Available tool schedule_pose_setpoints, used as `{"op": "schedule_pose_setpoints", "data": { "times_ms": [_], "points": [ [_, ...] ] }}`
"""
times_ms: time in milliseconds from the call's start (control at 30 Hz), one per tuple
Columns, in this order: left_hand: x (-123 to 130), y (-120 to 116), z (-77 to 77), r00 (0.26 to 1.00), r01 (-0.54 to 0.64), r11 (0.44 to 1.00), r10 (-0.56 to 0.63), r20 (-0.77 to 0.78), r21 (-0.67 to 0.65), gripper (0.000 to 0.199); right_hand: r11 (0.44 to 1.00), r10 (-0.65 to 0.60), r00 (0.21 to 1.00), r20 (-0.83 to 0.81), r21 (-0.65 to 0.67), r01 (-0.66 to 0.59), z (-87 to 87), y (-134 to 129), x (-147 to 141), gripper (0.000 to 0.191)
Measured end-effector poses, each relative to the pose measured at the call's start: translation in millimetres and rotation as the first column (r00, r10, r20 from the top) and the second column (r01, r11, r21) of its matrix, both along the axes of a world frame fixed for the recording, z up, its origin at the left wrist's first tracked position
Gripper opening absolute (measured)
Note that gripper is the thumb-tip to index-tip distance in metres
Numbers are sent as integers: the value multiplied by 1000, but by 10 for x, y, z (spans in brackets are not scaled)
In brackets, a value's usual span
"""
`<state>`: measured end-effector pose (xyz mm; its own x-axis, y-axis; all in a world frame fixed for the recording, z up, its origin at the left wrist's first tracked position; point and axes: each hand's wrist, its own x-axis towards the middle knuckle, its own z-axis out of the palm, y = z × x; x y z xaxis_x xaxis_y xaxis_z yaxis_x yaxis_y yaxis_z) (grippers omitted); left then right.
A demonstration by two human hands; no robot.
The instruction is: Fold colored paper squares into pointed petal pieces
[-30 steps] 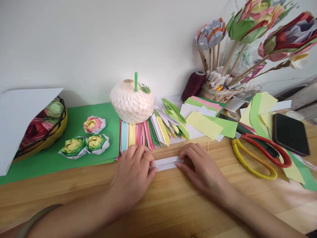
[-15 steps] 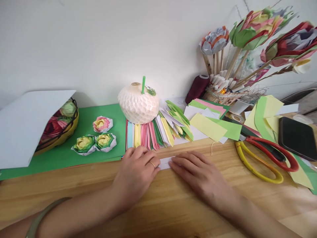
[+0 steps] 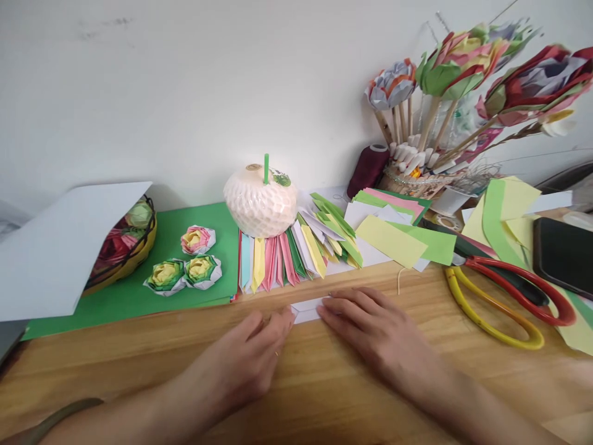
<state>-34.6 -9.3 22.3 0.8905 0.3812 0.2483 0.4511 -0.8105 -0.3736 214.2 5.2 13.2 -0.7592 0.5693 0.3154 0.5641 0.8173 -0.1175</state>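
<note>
A small white folded paper lies on the wooden table with crease lines showing on it. My left hand has its fingers bent together at the paper's left end, the fingertips pinching its corner. My right hand lies flat over the right end, fingers stretched out and pressing it down. Behind the paper, a row of folded coloured strips fans out below a white textured round pot with a green straw.
Three paper flowers sit on a green sheet at left, beside a yellow basket partly under white paper. Scissors, a phone, paper scraps, maroon thread and tall paper flowers stand at right.
My left hand has drawn down and left, its fingers curling in, so more of the white paper's left end shows. My right hand stays nearly still. The view has shifted slightly.
</note>
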Motion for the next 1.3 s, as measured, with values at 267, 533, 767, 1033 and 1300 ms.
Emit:
{"op": "schedule_pose_setpoints", "data": {
  "times_ms": [267, 533, 767, 1033, 1300],
  "points": [
    [-143, 227, 117, 980, 38, 993, -15, 199, -112, 32, 1000, 17, 1000, -13, 7, -17, -10, 20, -9, 37],
    [-137, 291, 98, 993, 122, 991, -122, 10, -51, 25, 1000, 14, 1000, -26, 18, -14, -21, 13, -13, 30],
    [-237, 421, 188, 966, 231, 972, -235, -106, -49, 28, 999, -14, 999, -46, 40, 16, -37, 10, -13, 30],
    [-177, 362, 140, 984, 172, 981, -168, 55, -85, 27, 999, -16, 999, -51, 36, 18, -49, 5, -1, 31],
    [-126, 315, 42, 983, 172, 971, -159, 88, -164, 25, 999, -33, 998, -51, -35, 31, -34, -8, 27, 30]
  ]
}}
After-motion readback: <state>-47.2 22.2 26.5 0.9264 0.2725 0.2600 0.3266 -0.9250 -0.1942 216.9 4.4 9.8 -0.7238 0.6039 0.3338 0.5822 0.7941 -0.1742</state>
